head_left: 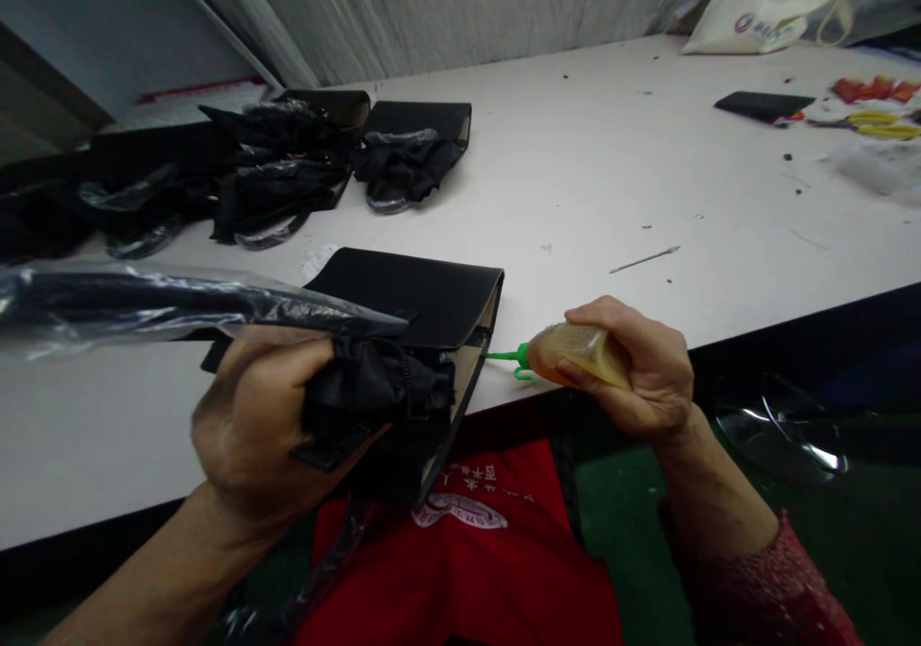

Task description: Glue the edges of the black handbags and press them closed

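A black bag [410,291] with a bunched fabric lining [374,377] lies at the table's front edge, partly overhanging it. My left hand [259,406] is closed around the bunched lining. A plastic-wrapped black handle [194,302] stretches left above that hand. In my right hand [640,368] is a squeeze bottle [576,353] of amber liquid, probably glue, lying sideways. Its thin green nozzle [507,355] points left, and the tip is at the open side edge of the bag. Whether liquid is coming out cannot be seen.
More black bags [280,166] with wrapped handles stand at the back left of the white table [547,176]. A thin metal pick [644,259] lies right of centre. Yellow-handled scissors [882,126], a black piece [763,106] and a cloth pouch [767,8] are at the far right.
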Available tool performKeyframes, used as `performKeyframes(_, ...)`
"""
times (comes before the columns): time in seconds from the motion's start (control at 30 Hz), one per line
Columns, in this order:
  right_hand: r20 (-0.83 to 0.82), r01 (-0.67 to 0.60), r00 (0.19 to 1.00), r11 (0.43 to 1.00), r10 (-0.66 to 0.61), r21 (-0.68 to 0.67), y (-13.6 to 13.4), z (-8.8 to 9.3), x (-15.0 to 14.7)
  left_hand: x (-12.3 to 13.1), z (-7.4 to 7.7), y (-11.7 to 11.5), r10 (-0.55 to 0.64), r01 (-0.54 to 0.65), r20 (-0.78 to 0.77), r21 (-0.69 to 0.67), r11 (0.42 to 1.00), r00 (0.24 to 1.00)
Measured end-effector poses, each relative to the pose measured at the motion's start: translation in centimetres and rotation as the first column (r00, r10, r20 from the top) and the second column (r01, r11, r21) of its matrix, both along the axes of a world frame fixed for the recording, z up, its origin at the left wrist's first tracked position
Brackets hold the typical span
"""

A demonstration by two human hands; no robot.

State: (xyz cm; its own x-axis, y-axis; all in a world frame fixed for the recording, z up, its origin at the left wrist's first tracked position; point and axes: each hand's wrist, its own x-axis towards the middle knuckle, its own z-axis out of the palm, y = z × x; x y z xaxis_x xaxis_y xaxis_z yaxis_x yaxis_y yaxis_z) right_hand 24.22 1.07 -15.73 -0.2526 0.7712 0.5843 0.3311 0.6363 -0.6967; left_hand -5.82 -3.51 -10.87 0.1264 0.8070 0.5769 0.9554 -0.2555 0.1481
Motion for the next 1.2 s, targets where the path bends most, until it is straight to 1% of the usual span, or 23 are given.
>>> performKeyframes(0.13,-0.013,-0.022,1.000,1.000,0.022,0.003,-0.3,0.2,0.0,-0.2,-0.4,-0.1,0.003,-0.005,0.043,0.052,0.999,0.999)
performKeyframes(0.27,-0.005,0.021,1.000,1.000,-0.020,0.007,-0.5,0.3,-0.2,-0.1,-0.6,-0.2,0.011,-0.013,0.051,0.047,0.999,0.999)
performKeyframes(0.33,-0.005,-0.011,1.000,1.000,0.011,-0.010,-0.7,0.6,-0.2,-0.1,-0.5,-0.2,0.028,-0.031,0.049,0.058,0.998,0.998)
performKeyframes(0.43,-0.016,-0.079,0.997,0.997,0.079,-0.017,-0.9,1.1,-0.1,-0.3,-0.3,-0.1,0.022,-0.022,0.020,0.025,0.999,1.000)
performKeyframes(0.57,0.008,-0.033,0.999,0.999,0.034,-0.018,-1.0,1.3,-0.2,-0.9,-0.2,-0.1,0.001,-0.001,-0.040,0.002,1.000,0.999)
performKeyframes(0.63,-0.013,-0.044,0.999,0.998,0.044,-0.040,-1.0,1.3,-0.3,-1.0,-0.2,-0.2,-0.019,0.019,-0.077,0.003,1.000,0.997)
performKeyframes(0.7,-0.051,-0.045,0.998,0.998,0.043,-0.044,-1.0,1.2,-0.4,-0.8,-0.4,-0.3,0.013,-0.011,-0.063,0.032,0.999,0.998)
performKeyframes(0.8,-0.058,0.008,0.998,1.000,-0.008,0.003,-0.7,0.8,-0.4,-0.5,-0.7,-0.3,0.086,-0.085,-0.009,0.069,0.994,0.996)
performKeyframes(0.83,-0.044,0.014,0.999,1.000,-0.013,0.015,-0.5,0.6,-0.4,-0.4,-0.8,-0.2,0.081,-0.081,0.005,0.095,0.992,0.997)
performKeyframes(0.87,-0.034,0.007,0.999,1.000,-0.006,0.020,-0.5,0.4,-0.4,-0.4,-0.9,0.0,0.051,-0.052,0.005,0.119,0.992,0.999)
performKeyframes(0.97,-0.076,-0.090,0.993,0.996,0.090,-0.001,-0.7,0.3,-0.4,-0.6,-1.0,0.4,-0.054,0.050,0.017,0.155,0.987,0.998)
performKeyframes(1.03,-0.136,-0.164,0.978,0.987,0.161,-0.006,-1.2,0.4,-0.4,-0.6,-0.8,0.6,-0.070,0.064,0.030,0.165,0.984,0.997)
performKeyframes(1.07,-0.158,-0.175,0.972,0.984,0.173,-0.004,-1.5,0.5,-0.5,-0.7,-0.7,0.7,-0.065,0.059,0.034,0.177,0.982,0.997)
performKeyframes(1.2,-0.177,-0.107,0.979,0.994,0.104,-0.004,-2.3,0.9,-1.0,-0.7,0.0,1.1,-0.066,0.057,0.040,0.206,0.977,0.997)
